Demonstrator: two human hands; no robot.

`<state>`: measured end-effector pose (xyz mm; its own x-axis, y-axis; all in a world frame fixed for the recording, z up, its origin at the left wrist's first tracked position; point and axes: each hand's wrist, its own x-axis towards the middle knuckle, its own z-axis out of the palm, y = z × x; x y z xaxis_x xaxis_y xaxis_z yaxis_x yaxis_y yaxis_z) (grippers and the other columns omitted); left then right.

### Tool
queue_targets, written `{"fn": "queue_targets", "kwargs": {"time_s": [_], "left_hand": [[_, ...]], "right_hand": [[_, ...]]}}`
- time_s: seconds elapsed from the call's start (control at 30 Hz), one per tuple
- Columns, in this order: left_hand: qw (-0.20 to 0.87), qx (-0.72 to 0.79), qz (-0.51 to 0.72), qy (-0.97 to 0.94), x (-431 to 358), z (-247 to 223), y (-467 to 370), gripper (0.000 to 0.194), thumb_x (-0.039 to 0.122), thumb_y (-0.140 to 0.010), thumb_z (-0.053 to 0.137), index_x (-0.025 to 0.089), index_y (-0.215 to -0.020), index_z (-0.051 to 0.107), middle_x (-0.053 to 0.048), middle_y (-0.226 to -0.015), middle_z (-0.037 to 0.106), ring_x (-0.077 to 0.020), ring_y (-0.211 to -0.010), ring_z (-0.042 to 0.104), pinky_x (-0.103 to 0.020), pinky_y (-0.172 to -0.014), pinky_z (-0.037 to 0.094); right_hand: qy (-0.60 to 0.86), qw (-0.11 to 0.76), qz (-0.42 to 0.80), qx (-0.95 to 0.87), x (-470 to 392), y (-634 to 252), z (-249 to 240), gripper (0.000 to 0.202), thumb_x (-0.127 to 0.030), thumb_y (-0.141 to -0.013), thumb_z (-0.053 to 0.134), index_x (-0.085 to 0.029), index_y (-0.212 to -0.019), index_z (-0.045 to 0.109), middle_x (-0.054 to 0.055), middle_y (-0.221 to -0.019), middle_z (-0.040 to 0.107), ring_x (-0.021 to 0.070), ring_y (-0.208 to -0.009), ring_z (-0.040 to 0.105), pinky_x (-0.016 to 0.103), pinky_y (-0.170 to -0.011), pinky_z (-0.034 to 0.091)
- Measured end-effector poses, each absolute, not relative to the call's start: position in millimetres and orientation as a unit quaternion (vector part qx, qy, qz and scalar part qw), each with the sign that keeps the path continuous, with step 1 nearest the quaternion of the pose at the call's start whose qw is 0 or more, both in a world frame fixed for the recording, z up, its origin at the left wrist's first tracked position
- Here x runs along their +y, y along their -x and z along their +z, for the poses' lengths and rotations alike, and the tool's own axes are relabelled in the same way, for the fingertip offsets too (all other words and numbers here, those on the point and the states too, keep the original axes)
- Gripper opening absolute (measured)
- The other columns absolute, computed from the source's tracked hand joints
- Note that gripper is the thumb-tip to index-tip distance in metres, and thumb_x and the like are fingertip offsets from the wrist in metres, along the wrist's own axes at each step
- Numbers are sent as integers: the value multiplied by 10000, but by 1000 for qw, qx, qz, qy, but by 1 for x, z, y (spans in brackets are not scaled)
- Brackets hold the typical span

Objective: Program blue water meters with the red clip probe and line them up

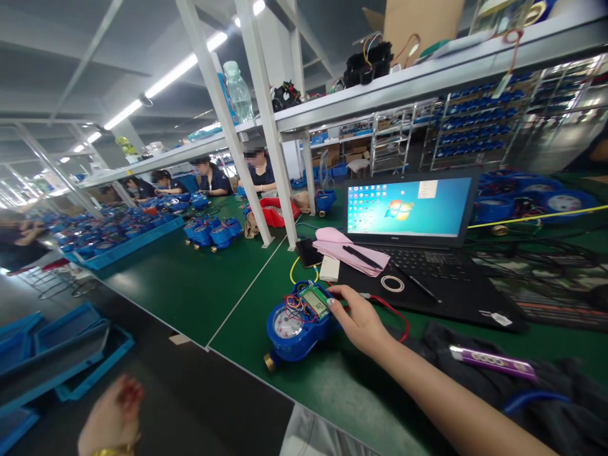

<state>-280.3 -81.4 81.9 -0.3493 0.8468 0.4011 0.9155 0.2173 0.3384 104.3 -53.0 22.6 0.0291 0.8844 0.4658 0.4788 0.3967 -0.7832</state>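
A blue water meter (pixel 295 329) with a round dial, a brass end fitting and coloured wires lies on the green bench top. Its small green display board (pixel 315 299) faces up on the right part of the body. My right hand (pixel 357 315) grips the meter's right side, with the thumb by the display and the fingers along the upper edge. A red cable (pixel 396 306) runs out to the right behind this hand. Down at the lower left, my left hand (pixel 111 411) hovers beyond the bench edge, blurred by motion; its finger posture is unclear.
An open laptop (pixel 408 212) stands behind, with pink paper (pixel 351 253), a pen and a tape ring (pixel 392 284) on or beside it. Several meters (pixel 213 233) stand further left. Blue trays (pixel 61 354) lie below the bench edge. White posts (pixel 259 114) hold a shelf; people sit beyond.
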Motion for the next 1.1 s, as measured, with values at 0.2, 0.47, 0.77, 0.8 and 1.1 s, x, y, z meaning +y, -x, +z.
{"fn": "queue_targets", "kwargs": {"time_s": [0.2, 0.47, 0.77, 0.8, 1.1], "left_hand": [[95, -567, -255, 777, -43, 184, 215, 372, 491, -808, 392, 224, -966, 597, -35, -950, 659, -200, -834, 618, -347, -822, 500], [-104, -426, -114, 892, -48, 142, 118, 185, 336, -768, 545, 168, -772, 621, -76, -817, 609, -231, -817, 535, -379, -773, 428], [-315, -490, -159, 797, -27, 143, 151, 390, 459, -824, 400, 139, -825, 622, 18, -498, 527, -117, -488, 503, -216, -514, 406], [-316, -500, -162, 790, -28, 148, 153, 398, 477, -812, 420, 140, -814, 631, 25, -482, 511, -112, -470, 481, -208, -496, 383], [-125, -555, -235, 788, -57, 187, 174, 344, 496, -774, 456, 210, -676, 621, 22, -456, 500, -132, -420, 462, -223, -443, 349]], "right_hand": [[509, 498, 195, -674, -55, -104, 24, 286, -362, -907, 389, -165, -1038, 549, 93, -978, 628, 218, -891, 600, 349, -786, 466], [518, 490, 204, -671, -56, -105, 27, 294, -365, -904, 394, -161, -1046, 550, 93, -981, 628, 227, -868, 603, 368, -771, 470], [516, 490, 199, -674, -55, -106, 25, 301, -374, -914, 402, -155, -1062, 546, 109, -999, 624, 234, -903, 597, 384, -791, 470], [515, 489, 199, -675, -55, -107, 24, 294, -371, -915, 404, -158, -1061, 545, 108, -1000, 624, 233, -904, 599, 383, -793, 471], [518, 486, 195, -677, -56, -106, 27, 260, -337, -914, 411, -165, -1056, 546, 99, -994, 627, 230, -896, 605, 384, -783, 488]]}}
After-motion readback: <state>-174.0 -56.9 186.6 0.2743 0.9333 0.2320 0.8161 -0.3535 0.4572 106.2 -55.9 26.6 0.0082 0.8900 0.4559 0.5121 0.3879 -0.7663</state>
